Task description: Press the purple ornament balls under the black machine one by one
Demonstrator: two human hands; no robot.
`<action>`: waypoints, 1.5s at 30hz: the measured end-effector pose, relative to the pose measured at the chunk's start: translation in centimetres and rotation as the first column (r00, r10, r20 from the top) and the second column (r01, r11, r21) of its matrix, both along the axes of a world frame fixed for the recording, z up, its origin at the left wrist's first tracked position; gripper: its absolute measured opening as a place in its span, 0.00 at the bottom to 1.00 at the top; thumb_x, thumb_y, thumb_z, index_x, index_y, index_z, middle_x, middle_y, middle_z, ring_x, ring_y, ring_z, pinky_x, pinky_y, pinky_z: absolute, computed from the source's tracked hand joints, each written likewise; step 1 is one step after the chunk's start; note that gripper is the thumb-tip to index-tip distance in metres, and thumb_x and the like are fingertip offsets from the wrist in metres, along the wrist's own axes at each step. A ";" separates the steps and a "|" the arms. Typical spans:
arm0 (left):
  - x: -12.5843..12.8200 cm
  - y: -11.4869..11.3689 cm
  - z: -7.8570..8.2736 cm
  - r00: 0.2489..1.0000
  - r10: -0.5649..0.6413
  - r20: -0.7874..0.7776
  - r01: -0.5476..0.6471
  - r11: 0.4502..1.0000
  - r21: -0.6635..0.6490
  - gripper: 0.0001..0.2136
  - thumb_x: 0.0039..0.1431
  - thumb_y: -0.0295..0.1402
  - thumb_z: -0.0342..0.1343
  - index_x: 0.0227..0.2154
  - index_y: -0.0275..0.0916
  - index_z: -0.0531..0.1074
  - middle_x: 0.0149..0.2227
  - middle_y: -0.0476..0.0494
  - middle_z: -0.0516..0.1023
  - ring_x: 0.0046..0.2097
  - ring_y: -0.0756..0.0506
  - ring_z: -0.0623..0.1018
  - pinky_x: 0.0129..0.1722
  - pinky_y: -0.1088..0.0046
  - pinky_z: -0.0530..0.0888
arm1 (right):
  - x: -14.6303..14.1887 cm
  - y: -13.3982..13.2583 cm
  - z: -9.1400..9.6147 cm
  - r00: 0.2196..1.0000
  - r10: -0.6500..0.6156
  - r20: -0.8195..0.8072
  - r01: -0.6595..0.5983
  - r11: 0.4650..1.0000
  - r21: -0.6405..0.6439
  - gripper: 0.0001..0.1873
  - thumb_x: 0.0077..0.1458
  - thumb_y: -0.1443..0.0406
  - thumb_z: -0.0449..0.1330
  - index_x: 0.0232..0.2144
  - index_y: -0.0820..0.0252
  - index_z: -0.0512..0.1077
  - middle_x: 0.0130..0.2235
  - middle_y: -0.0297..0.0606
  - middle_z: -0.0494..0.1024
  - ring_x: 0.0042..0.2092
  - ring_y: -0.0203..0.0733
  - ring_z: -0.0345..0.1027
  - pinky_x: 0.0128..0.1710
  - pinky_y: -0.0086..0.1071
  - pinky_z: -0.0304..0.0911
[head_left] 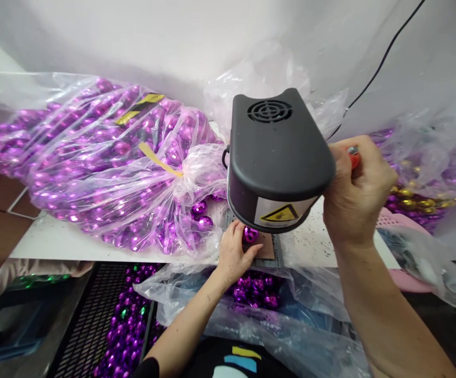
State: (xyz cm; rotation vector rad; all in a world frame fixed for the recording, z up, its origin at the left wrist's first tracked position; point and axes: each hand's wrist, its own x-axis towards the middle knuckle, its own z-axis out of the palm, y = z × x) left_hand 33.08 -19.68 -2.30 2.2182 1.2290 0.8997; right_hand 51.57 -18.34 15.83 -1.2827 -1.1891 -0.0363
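My left hand [234,251] is under the front of a black machine [279,157] with a round vent on top and a yellow warning label. Its thumb and fingers curve around a shiny purple faceted ball [250,234], close above a brown plate [266,247] at the machine's base. Up on the machine's right side, my right hand [356,191] is closed around a handle; a red end [354,156] of it shows between thumb and fingers. The rest of the handle is hidden by the hand.
A tied clear bag [105,157] of purple balls fills the left of the white table [66,239]. Below lie an open plastic bag [251,315] with purple balls and a black mesh crate [90,310]. A pink basket [405,223] and gold beads [413,199] are at right.
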 end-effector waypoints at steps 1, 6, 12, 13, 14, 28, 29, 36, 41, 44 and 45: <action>0.1 0.0 0.1 1.000 0.001 0.018 -0.001 1.000 -0.001 0.22 0.61 0.36 0.62 0.56 0.39 0.66 0.56 0.35 0.73 0.57 0.37 0.73 0.56 0.56 0.71 | 0.0 0.0 0.0 1.000 0.001 -0.001 -0.001 1.000 -0.003 0.26 0.61 0.46 0.54 0.27 0.63 0.65 0.21 0.26 0.59 0.25 0.22 0.50 0.26 0.24 0.45; 0.6 0.2 0.5 0.994 0.079 0.078 -0.077 0.997 -0.025 0.17 0.62 0.40 0.61 0.50 0.39 0.69 0.48 0.38 0.78 0.51 0.38 0.76 0.52 0.57 0.72 | 0.0 -0.1 0.0 1.000 -0.002 -0.009 0.002 1.000 -0.002 0.26 0.61 0.46 0.54 0.27 0.62 0.64 0.21 0.26 0.58 0.25 0.23 0.50 0.26 0.25 0.45; 0.7 0.6 1.2 0.997 0.014 0.074 -0.008 0.997 -0.083 0.16 0.58 0.38 0.64 0.47 0.39 0.71 0.48 0.40 0.79 0.51 0.39 0.76 0.53 0.59 0.72 | 0.1 -0.1 0.1 1.000 0.017 -0.009 -0.017 1.000 -0.009 0.26 0.60 0.45 0.54 0.27 0.62 0.64 0.21 0.26 0.58 0.25 0.23 0.49 0.26 0.26 0.45; 0.7 0.7 1.2 0.998 0.011 0.068 -0.005 0.996 -0.085 0.17 0.58 0.37 0.64 0.48 0.39 0.71 0.49 0.39 0.78 0.52 0.38 0.76 0.53 0.59 0.72 | 0.1 -0.1 0.0 1.000 0.017 -0.009 -0.017 1.000 -0.007 0.26 0.60 0.45 0.55 0.27 0.63 0.64 0.22 0.27 0.58 0.25 0.23 0.48 0.26 0.26 0.45; 0.6 0.8 1.2 0.998 0.011 0.057 -0.006 0.996 -0.087 0.18 0.58 0.38 0.64 0.49 0.39 0.71 0.49 0.39 0.78 0.52 0.38 0.76 0.53 0.58 0.72 | 0.1 -0.1 0.0 1.000 0.015 -0.006 -0.015 1.000 -0.006 0.26 0.60 0.46 0.55 0.27 0.63 0.64 0.22 0.27 0.58 0.26 0.24 0.49 0.26 0.26 0.45; 1.2 1.4 -0.3 0.999 -0.021 0.026 0.023 0.997 -0.072 0.20 0.57 0.40 0.64 0.50 0.40 0.70 0.50 0.39 0.76 0.56 0.36 0.72 0.62 0.48 0.62 | 0.3 -0.3 0.2 1.000 0.013 0.013 -0.013 1.000 -0.027 0.25 0.60 0.47 0.55 0.27 0.63 0.66 0.22 0.27 0.59 0.25 0.23 0.49 0.26 0.24 0.45; 1.2 1.4 -0.2 0.999 -0.035 0.018 0.036 0.996 -0.085 0.20 0.57 0.39 0.63 0.50 0.40 0.70 0.50 0.38 0.76 0.56 0.36 0.71 0.62 0.47 0.62 | 0.4 -0.3 0.2 1.000 0.002 0.024 -0.002 1.000 -0.025 0.24 0.60 0.47 0.55 0.28 0.64 0.67 0.22 0.27 0.59 0.25 0.23 0.49 0.26 0.24 0.45; 1.1 1.4 0.2 0.996 -0.070 0.059 0.080 0.977 -0.197 0.14 0.57 0.38 0.63 0.46 0.44 0.73 0.48 0.40 0.77 0.56 0.36 0.72 0.63 0.45 0.63 | -0.1 -2.0 -1.0 0.983 -0.107 0.148 0.094 0.991 0.090 0.14 0.61 0.57 0.57 0.29 0.61 0.70 0.24 0.28 0.64 0.26 0.24 0.52 0.25 0.23 0.50; 1.0 1.2 -0.1 0.988 -0.026 0.150 0.061 0.971 -0.233 0.18 0.52 0.37 0.67 0.45 0.45 0.72 0.46 0.41 0.77 0.54 0.35 0.74 0.62 0.44 0.65 | -0.7 -5.2 -2.8 0.970 -0.128 0.208 0.112 0.990 0.091 0.09 0.55 0.60 0.60 0.27 0.58 0.73 0.21 0.31 0.64 0.23 0.31 0.56 0.26 0.32 0.58; 1.1 1.2 -0.1 0.983 -0.014 0.181 0.059 0.967 -0.246 0.17 0.51 0.37 0.68 0.43 0.44 0.73 0.44 0.41 0.78 0.53 0.35 0.74 0.62 0.43 0.65 | -0.5 -6.6 -3.9 0.965 -0.019 0.261 0.016 1.000 0.013 0.07 0.53 0.61 0.59 0.26 0.57 0.70 0.21 0.33 0.64 0.24 0.37 0.61 0.26 0.37 0.58; 1.1 1.2 0.0 0.982 -0.016 0.189 0.063 0.966 -0.249 0.17 0.51 0.36 0.68 0.43 0.44 0.73 0.44 0.40 0.78 0.53 0.35 0.74 0.62 0.43 0.65 | -0.4 -6.9 -4.3 0.955 -0.003 0.298 0.000 1.000 0.010 0.06 0.52 0.62 0.58 0.26 0.57 0.70 0.22 0.34 0.65 0.26 0.39 0.63 0.26 0.37 0.58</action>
